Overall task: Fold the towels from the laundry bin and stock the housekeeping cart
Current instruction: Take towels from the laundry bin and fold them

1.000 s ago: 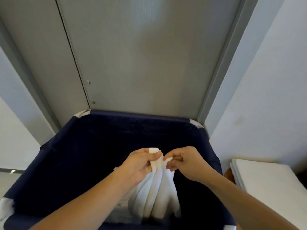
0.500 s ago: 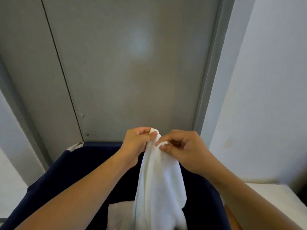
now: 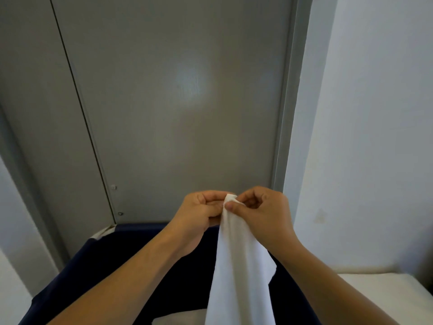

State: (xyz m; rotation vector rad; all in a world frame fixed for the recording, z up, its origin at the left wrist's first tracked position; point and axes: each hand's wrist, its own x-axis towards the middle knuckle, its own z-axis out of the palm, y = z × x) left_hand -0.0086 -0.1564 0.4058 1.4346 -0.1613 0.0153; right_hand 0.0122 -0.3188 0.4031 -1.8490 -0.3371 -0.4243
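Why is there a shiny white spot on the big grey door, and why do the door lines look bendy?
Head view: the pale patch on the grey metal door is soft glare from a light; the wide-angle lens bows the door's seams and frame; the white towel and both hands look slightly soft, not sharp.

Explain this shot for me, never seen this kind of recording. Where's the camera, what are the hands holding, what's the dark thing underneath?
No robot here: a person wears one wide-angle camera on the head, looking forward and down, so both forearms enter from the bottom edge. The left hand and right hand sit close together and each pinches the top corner of a white towel, which hangs bunched and unfolded. Under it is the dark navy fabric laundry bin; something pale lies at its bottom, probably more linen. Behind stands a grey panelled door, with a white wall on the right. A white flat surface shows at lower right; I cannot tell what it is.
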